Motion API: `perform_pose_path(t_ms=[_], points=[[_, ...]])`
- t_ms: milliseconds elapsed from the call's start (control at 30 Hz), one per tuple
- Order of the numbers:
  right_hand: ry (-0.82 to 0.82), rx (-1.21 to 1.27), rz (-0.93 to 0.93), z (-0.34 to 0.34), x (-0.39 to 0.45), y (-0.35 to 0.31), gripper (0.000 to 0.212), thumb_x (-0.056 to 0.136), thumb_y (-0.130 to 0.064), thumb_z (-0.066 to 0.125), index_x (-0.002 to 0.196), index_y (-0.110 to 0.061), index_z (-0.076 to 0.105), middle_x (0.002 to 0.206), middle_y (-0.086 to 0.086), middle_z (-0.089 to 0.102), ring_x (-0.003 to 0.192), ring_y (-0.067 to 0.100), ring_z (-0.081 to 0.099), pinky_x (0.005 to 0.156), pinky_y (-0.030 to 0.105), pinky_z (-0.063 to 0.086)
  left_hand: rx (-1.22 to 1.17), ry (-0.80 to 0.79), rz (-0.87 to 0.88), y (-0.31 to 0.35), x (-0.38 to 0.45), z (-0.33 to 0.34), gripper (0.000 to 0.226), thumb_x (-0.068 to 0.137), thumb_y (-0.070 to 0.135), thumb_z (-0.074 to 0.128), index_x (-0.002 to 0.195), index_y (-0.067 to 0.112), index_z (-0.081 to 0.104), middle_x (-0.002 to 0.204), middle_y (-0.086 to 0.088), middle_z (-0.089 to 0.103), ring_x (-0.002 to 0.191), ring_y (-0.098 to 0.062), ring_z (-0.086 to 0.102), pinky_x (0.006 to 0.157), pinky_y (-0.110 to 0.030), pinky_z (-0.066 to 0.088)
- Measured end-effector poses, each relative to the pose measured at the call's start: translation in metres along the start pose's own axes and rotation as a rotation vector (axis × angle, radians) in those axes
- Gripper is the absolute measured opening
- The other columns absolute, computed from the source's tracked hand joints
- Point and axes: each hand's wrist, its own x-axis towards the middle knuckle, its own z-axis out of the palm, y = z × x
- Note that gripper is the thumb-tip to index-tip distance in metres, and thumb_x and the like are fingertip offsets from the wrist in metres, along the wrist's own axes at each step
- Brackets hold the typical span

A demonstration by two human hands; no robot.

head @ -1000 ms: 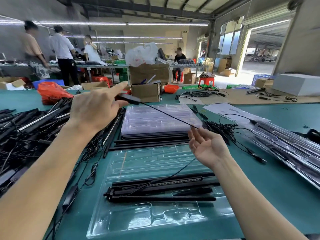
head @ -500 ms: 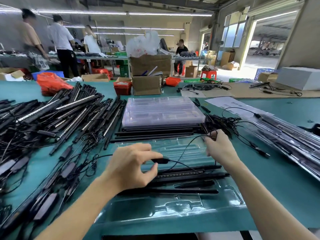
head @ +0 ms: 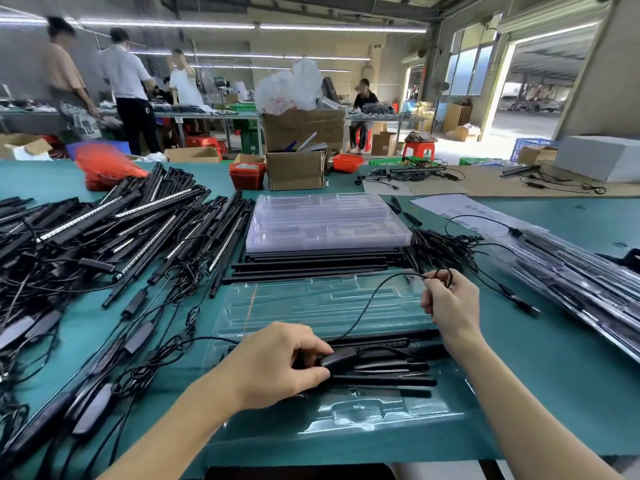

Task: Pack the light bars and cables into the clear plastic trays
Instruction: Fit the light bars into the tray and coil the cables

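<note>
Green table (head: pixel 571 375) in a workshop, people at benches behind. Clear tray (head: pixel 322 303) holds light bars (head: pixel 381 379). Left hand (head: pixel 277 365) pinches the cable's black box (head: pixel 341 358) over them; right hand (head: pixel 450 303) grips the cable (head: pixel 374 296) (looped end) above the tray's right edge.

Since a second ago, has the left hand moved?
Yes. The left hand came down from above the stacked trays to the near clear tray, gripping the cable's black box.

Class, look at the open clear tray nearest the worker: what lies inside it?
Inside the clear tray lie black light bars. The left hand presses a cable's control box onto them, hiding their left ends. Far slots look empty.
</note>
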Motion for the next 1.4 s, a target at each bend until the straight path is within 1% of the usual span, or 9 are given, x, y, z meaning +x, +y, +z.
perform_pose_path(t_ms=[200, 333, 500, 767, 1000, 1100, 1167, 1267, 1400], points=[[-0.001, 0.064, 0.024, -0.001, -0.001, -0.001, 0.014, 0.087, 0.001, 0.054, 0.079, -0.008, 0.062, 0.052, 0.007, 0.054, 0.045, 0.011, 0.046, 0.038, 0.018, 0.035, 0.184, 0.063, 0.297, 0.012, -0.022, 0.009, 0.037, 0.089, 0.037, 0.073, 0.122, 0.052, 0.065, 0.114, 0.027, 0.061, 0.096, 0.007, 0.053, 0.078, -0.019, 0.052], [-0.007, 0.109, 0.071, -0.006, 0.001, -0.001, 0.014, 0.086, -0.001, 0.055, 0.080, -0.011, 0.063, 0.051, 0.004, 0.056, 0.042, 0.012, 0.046, 0.036, 0.020, 0.032, 0.360, -0.029, 0.419, 0.019, -0.024, 0.014, 0.031, 0.091, 0.034, 0.070, 0.121, 0.045, 0.069, 0.105, 0.021, 0.066, 0.081, 0.005, 0.035, 0.056, -0.017, 0.042], [-0.006, 0.140, 0.095, -0.008, 0.003, 0.001, 0.014, 0.085, -0.001, 0.055, 0.080, -0.012, 0.062, 0.050, 0.002, 0.056, 0.043, 0.013, 0.046, 0.037, 0.022, 0.030, 0.379, -0.100, 0.425, 0.017, -0.027, 0.010, 0.033, 0.095, 0.024, 0.060, 0.122, 0.043, 0.069, 0.112, 0.017, 0.062, 0.087, -0.005, 0.053, 0.054, -0.028, 0.050], [-0.030, 0.097, 0.041, -0.004, -0.002, -0.002, 0.013, 0.087, 0.000, 0.054, 0.079, -0.008, 0.061, 0.052, 0.007, 0.054, 0.042, 0.011, 0.046, 0.036, 0.020, 0.031, 0.551, -0.056, 0.530, 0.025, -0.024, 0.018, 0.047, 0.066, 0.012, 0.065, 0.106, 0.033, 0.077, 0.097, 0.019, 0.063, 0.076, -0.004, 0.054, 0.046, -0.020, 0.043], [-0.034, 0.052, 0.009, -0.002, -0.003, -0.003, 0.014, 0.089, 0.002, 0.054, 0.079, -0.005, 0.061, 0.055, 0.012, 0.054, 0.043, 0.011, 0.047, 0.038, 0.017, 0.035, 0.167, -0.141, 0.199, 0.033, -0.018, 0.014, 0.022, 0.091, 0.045, 0.059, 0.095, 0.035, 0.079, 0.101, 0.021, 0.061, 0.089, -0.001, 0.054, 0.084, -0.018, 0.041], [-0.035, 0.038, -0.006, -0.002, -0.002, -0.001, 0.015, 0.088, 0.002, 0.054, 0.078, -0.006, 0.061, 0.053, 0.009, 0.054, 0.043, 0.011, 0.047, 0.038, 0.018, 0.035, -0.018, -0.239, -0.029, 0.036, -0.004, 0.007, 0.039, 0.091, 0.057, 0.059, 0.080, 0.025, 0.078, 0.096, 0.016, 0.064, 0.086, -0.007, 0.062, 0.082, -0.035, 0.053], [-0.042, 0.021, -0.021, -0.002, -0.001, 0.001, 0.015, 0.088, 0.001, 0.055, 0.077, -0.007, 0.060, 0.052, 0.007, 0.054, 0.044, 0.011, 0.047, 0.038, 0.018, 0.036, 0.012, -0.133, -0.071, 0.038, 0.005, 0.009, 0.040, 0.090, 0.059, 0.061, 0.082, 0.023, 0.076, 0.090, 0.012, 0.064, 0.084, -0.006, 0.060, 0.081, -0.039, 0.053], [-0.054, -0.001, -0.047, -0.002, 0.000, 0.004, 0.016, 0.089, 0.000, 0.055, 0.077, -0.010, 0.061, 0.050, 0.004, 0.055, 0.045, 0.010, 0.048, 0.040, 0.019, 0.038, 0.081, 0.053, -0.100, 0.040, 0.013, 0.021, 0.049, 0.087, 0.067, 0.057, 0.124, 0.037, 0.063, 0.122, 0.019, 0.049, 0.118, 0.000, 0.040, 0.106, -0.030, 0.038], [-0.063, -0.015, -0.066, -0.002, 0.001, 0.007, 0.014, 0.088, -0.001, 0.056, 0.078, -0.009, 0.061, 0.050, 0.003, 0.056, 0.046, 0.012, 0.049, 0.043, 0.020, 0.039, 0.358, -0.067, -0.172, 0.038, 0.014, 0.045, 0.087, 0.086, 0.082, 0.035, 0.155, 0.044, -0.002, 0.157, 0.016, -0.019, 0.142, -0.006, -0.022, 0.120, -0.049, -0.004]])
